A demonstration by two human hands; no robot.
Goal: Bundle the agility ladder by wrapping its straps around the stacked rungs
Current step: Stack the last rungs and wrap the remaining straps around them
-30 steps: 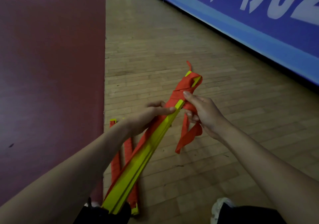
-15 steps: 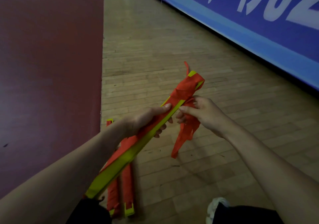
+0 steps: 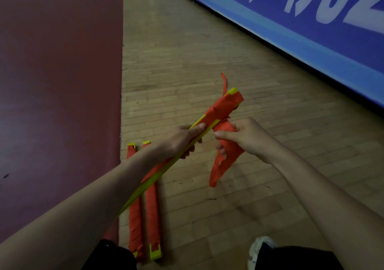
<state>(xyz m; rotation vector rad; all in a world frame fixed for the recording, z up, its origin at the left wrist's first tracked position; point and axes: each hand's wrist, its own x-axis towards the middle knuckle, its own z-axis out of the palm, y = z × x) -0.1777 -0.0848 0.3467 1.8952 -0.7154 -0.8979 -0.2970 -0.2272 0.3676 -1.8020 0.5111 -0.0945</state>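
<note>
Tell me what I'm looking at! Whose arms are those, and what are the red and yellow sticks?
There is no machine here, just a person. The camera sits on their head and looks down, so you see their own arms. The left hand has its grip around a stack of flat yellow rungs from an agility ladder. The right hand pinches the loose red strap; part of it is already wound around the stack's far end. Two wrapped bundles lie side by side on the wooden floor. A blue banner stands behind.
</note>
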